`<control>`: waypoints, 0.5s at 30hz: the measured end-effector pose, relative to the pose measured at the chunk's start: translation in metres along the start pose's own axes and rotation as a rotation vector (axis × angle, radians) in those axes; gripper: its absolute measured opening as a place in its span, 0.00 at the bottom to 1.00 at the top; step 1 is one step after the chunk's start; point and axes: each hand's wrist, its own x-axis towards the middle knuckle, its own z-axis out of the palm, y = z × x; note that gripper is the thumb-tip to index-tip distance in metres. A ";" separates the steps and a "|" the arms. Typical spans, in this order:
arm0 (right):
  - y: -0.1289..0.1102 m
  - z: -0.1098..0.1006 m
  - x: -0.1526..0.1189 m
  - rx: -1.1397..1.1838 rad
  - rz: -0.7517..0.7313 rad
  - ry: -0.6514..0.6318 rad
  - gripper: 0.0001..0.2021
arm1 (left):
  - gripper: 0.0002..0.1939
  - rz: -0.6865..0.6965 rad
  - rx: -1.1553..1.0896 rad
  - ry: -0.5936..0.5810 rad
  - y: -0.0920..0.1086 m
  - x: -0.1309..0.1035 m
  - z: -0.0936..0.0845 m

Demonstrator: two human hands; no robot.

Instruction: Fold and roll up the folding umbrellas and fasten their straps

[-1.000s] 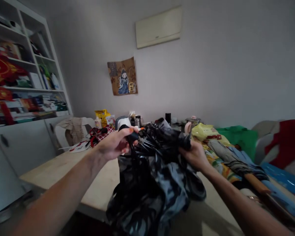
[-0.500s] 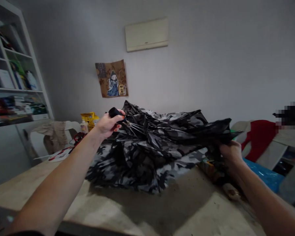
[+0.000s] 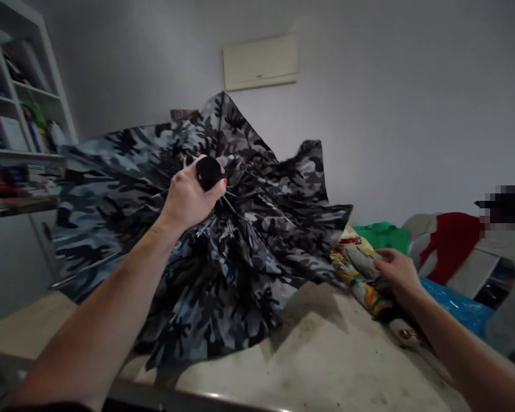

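A grey and black camouflage umbrella (image 3: pixel 223 240) spreads open over the table, canopy facing away, ribs towards me. My left hand (image 3: pixel 189 197) is closed around its black handle (image 3: pixel 209 171) at the centre. My right hand (image 3: pixel 392 269) is off the umbrella, fingers apart, resting on a colourful folded umbrella (image 3: pixel 360 274) that lies on the table to the right.
The pale table (image 3: pixel 326 366) runs from front to right. White shelves (image 3: pixel 21 131) full of books stand at left. A green bag (image 3: pixel 381 234), red cloth (image 3: pixel 450 240) and a blue sheet (image 3: pixel 459 303) lie at right. An air conditioner (image 3: pixel 261 62) hangs on the wall.
The umbrella has swung out from a folded bundle into an open canopy. My right hand has let go of its far end and dropped onto the colourful umbrella.
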 end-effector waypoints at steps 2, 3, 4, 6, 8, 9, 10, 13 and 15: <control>-0.028 -0.007 -0.014 0.003 -0.076 0.138 0.15 | 0.10 0.045 0.089 0.009 0.007 -0.003 0.003; -0.045 -0.009 -0.026 0.074 -0.184 0.113 0.17 | 0.09 0.050 0.101 0.004 0.011 -0.005 0.006; -0.065 -0.009 -0.040 0.180 -0.252 0.041 0.18 | 0.09 0.054 0.099 -0.007 0.017 -0.009 0.009; -0.104 -0.002 -0.070 0.370 -0.317 -0.238 0.18 | 0.08 0.061 0.073 -0.031 0.031 -0.019 0.017; -0.137 0.011 -0.094 0.488 -0.264 -0.547 0.17 | 0.07 0.081 0.028 -0.057 0.045 -0.030 0.026; -0.150 0.019 -0.102 0.525 -0.211 -0.670 0.16 | 0.07 0.100 -0.001 -0.077 0.051 -0.036 0.031; -0.161 0.026 -0.107 0.567 -0.142 -0.757 0.14 | 0.07 0.118 -0.030 -0.101 0.056 -0.041 0.035; -0.183 0.041 -0.110 0.714 0.134 -0.942 0.16 | 0.08 0.150 -0.102 -0.150 0.063 -0.052 0.049; -0.194 0.044 -0.106 0.802 0.278 -1.061 0.21 | 0.10 0.144 -0.113 -0.170 0.062 -0.054 0.056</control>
